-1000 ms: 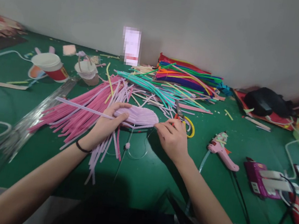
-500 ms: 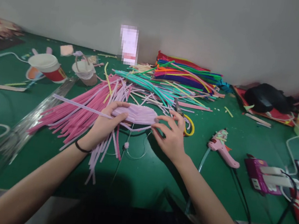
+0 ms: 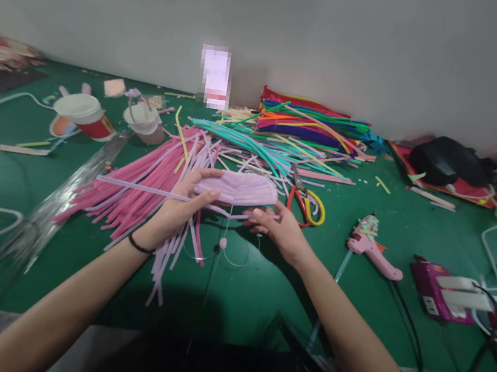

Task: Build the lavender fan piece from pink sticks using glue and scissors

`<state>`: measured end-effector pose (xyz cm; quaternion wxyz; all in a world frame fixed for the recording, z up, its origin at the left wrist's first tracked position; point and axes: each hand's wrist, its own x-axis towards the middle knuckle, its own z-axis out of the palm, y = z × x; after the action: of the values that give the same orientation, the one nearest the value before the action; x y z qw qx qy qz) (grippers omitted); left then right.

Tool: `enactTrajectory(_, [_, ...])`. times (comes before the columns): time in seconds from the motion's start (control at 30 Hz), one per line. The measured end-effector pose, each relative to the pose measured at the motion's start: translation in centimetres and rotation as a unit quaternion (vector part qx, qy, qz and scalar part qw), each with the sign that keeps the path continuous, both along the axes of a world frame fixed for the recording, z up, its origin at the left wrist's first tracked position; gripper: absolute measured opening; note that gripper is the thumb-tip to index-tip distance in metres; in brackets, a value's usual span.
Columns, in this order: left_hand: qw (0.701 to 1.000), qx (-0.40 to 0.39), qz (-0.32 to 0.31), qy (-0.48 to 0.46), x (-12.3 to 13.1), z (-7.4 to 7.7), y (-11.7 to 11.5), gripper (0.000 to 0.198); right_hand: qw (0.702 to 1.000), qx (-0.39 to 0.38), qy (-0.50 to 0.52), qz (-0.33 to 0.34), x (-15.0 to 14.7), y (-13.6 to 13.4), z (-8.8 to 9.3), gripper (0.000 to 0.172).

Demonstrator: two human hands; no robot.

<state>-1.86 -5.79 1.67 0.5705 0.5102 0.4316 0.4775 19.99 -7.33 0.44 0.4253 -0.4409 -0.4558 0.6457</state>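
Note:
My left hand (image 3: 184, 205) is closed on the left end of a flat lilac piece (image 3: 241, 189) made of side-by-side pipe cleaners, thumb on top. A loose lilac stem (image 3: 136, 186) sticks out leftward from that hand and also runs under the piece. The fingers of my right hand (image 3: 282, 230) pinch this stem's right part, just below the piece's right end. A thin wire with a small lilac ball (image 3: 223, 242) hangs beneath the piece. Pink stems (image 3: 122, 200) and lilac stems lie behind and below my left hand.
Red and yellow scissors (image 3: 306, 199) lie beyond my right hand. A pink glue gun (image 3: 373, 248) and purple power strip (image 3: 438, 290) are on the right. Two cups (image 3: 86, 116), silver wires (image 3: 63, 204), multicoloured stems (image 3: 311, 124) and a blurred upright screen (image 3: 215, 78) stand or lie farther back.
The lilac piece has moved slightly right with my left hand. My right hand has shifted down from the piece's right end and closed on the loose stem. More of the scissors shows.

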Motion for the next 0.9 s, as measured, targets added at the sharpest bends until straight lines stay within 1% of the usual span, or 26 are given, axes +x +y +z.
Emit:
enactTrajectory(0.03, [1.0,-0.002,-0.021,-0.004,0.1,0.1,-0.1,0.05,0.999,-0.029,0.024,0.014,-0.1,-0.1,0.0,0.041])
enactTrajectory(0.1, [0.999,-0.004,-0.052,-0.009,0.3,0.2,-0.3,0.053,0.996,-0.064,0.066,0.004,-0.2,-0.1,0.1,0.036])
enactTrajectory(0.17, [0.999,0.003,-0.042,-0.028,0.4,0.2,-0.1,0.057,0.99,-0.094,0.104,-0.027,-0.1,0.1,0.1,0.034])
enactTrajectory(0.2, [0.999,0.011,-0.02,-0.043,0.3,0.2,0.1,0.059,0.987,-0.106,0.116,-0.043,0.0,0.2,0.1,0.032])
enactTrajectory(0.27, [0.996,0.029,0.055,-0.067,-0.1,0.2,0.6,0.056,0.981,-0.121,0.131,-0.082,0.4,0.6,0.1,0.027])
enactTrajectory(0.37, [0.978,0.076,0.184,-0.06,-1.3,0.4,1.4,0.034,0.971,-0.125,0.144,-0.144,0.9,1.0,0.2,0.02])
enactTrajectory(0.43, [0.96,0.134,0.248,-0.009,-2.1,0.5,1.5,0.027,0.966,-0.126,0.153,-0.164,1.1,1.2,0.3,0.015])
enactTrajectory(0.5, [0.935,0.196,0.283,0.087,-2.7,0.6,1.5,0.034,0.965,-0.128,0.156,-0.169,1.1,1.2,0.4,0.011])
enactTrajectory(0.57, [0.898,0.249,0.281,0.228,-3.1,0.5,1.4,0.037,0.965,-0.131,0.154,-0.165,1.1,1.1,0.4,0.01])
enactTrajectory(0.63, [0.845,0.294,0.25,0.371,-3.5,0.3,1.4,0.029,0.966,-0.134,0.149,-0.161,1.1,1.0,0.4,0.011])
enactTrajectory(0.7, [0.796,0.318,0.211,0.469,-4.0,-0.1,1.5,0.022,0.967,-0.135,0.145,-0.16,1.1,0.9,0.4,0.012])
enactTrajectory(0.73, [0.781,0.322,0.198,0.497,-4.2,-0.3,1.6,0.02,0.967,-0.136,0.144,-0.16,1.2,0.9,0.4,0.012])
enactTrajectory(0.77, [0.771,0.321,0.188,0.516,-4.4,-0.5,1.7,0.019,0.967,-0.137,0.144,-0.161,1.2,0.9,0.4,0.012])
enactTrajectory(0.83, [0.762,0.314,0.171,0.539,-4.8,-0.7,2.0,0.019,0.967,-0.141,0.147,-0.155,1.2,0.9,0.4,0.013])
enactTrajectory(0.9, [0.769,0.305,0.16,0.539,-5.2,-0.6,2.2,0.018,0.967,-0.145,0.15,-0.148,1.2,0.9,0.5,0.014])
